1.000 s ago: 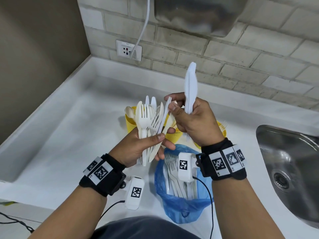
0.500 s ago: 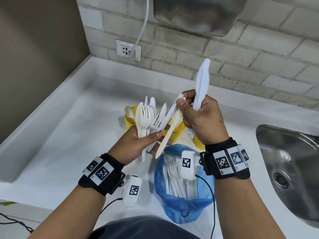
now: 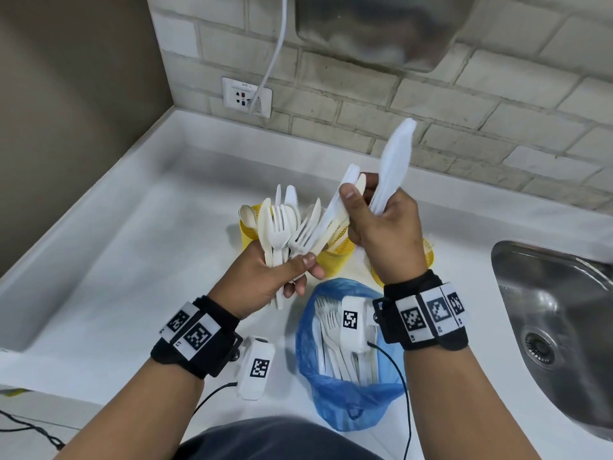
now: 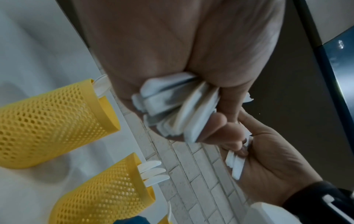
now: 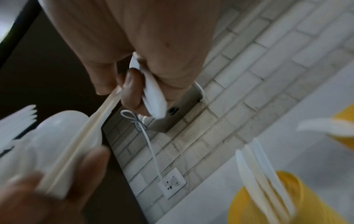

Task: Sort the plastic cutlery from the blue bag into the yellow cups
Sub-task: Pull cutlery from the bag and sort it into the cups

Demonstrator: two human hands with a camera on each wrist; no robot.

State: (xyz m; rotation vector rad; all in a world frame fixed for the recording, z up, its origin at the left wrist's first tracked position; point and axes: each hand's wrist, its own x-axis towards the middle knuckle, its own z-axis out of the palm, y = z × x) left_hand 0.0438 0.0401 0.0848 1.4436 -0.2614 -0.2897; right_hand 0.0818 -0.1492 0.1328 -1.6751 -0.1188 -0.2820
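Note:
My left hand (image 3: 303, 273) grips a fanned bundle of white plastic cutlery (image 3: 282, 234), forks, spoons and knives, by the handles; their ends (image 4: 172, 106) stick out of the palm. My right hand (image 3: 360, 190) holds white knives (image 3: 394, 161) that point up and to the right. Its thumb and forefinger also pinch two more knives (image 3: 335, 214), whose lower ends still lie in the bundle. Behind the hands stand three yellow mesh cups (image 3: 247, 227) (image 3: 335, 250) (image 3: 428, 257), partly hidden, with cutlery in them. The blue bag (image 3: 348, 396) lies open near me with forks (image 3: 328, 333) inside.
A steel sink (image 3: 557, 327) is sunk into the white counter (image 3: 132, 260) on the right. A brick wall with a socket (image 3: 247, 97) and a white cable (image 3: 275, 51) runs behind. A dark wall (image 3: 66, 111) closes the left side.
My right hand has moved up and to the right, drawing two knives out of the left hand's bundle. The knives it held upright now tilt right. The left hand barely moved.

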